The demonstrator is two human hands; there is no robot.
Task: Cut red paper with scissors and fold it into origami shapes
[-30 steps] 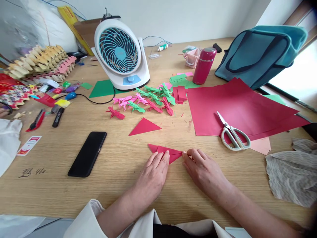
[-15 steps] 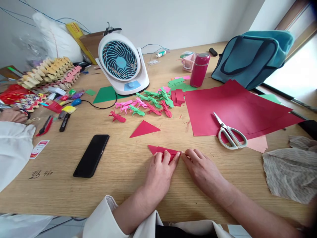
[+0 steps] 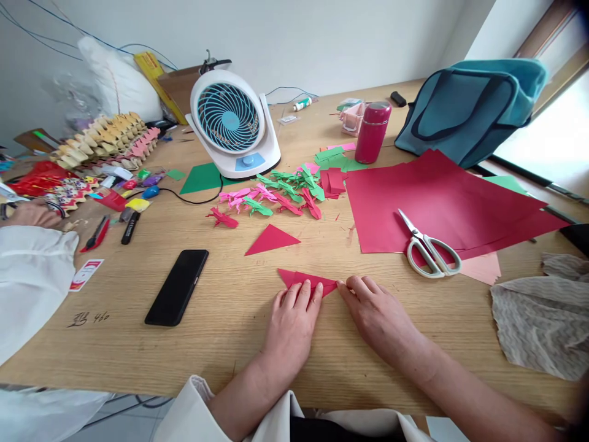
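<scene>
A small folded red paper piece point(image 3: 300, 279) lies on the wooden table point(image 3: 221, 344) near the front edge. My left hand point(image 3: 291, 325) rests flat on it, fingers stretched out and pressing its near edge. My right hand point(image 3: 375, 313) touches the paper's right tip with bent fingertips, pinching or pressing it. A loose red paper triangle point(image 3: 270, 239) lies just beyond. Further back is a heap of pink, green and red folded paper figures point(image 3: 276, 196).
Red paper sheets point(image 3: 437, 196) with white-handled scissors point(image 3: 429, 248) lie to the right, a grey cloth point(image 3: 538, 325) at the far right. A black phone point(image 3: 177, 286) lies left. A fan point(image 3: 232, 123), red flask point(image 3: 372, 132) and teal bag point(image 3: 473, 104) stand behind. Another person's white sleeve point(image 3: 32, 276) shows at left.
My left hand's fingers slid a little over the red piece, flattening it. The view shifted slightly, bringing more of the other person's sleeve into sight.
</scene>
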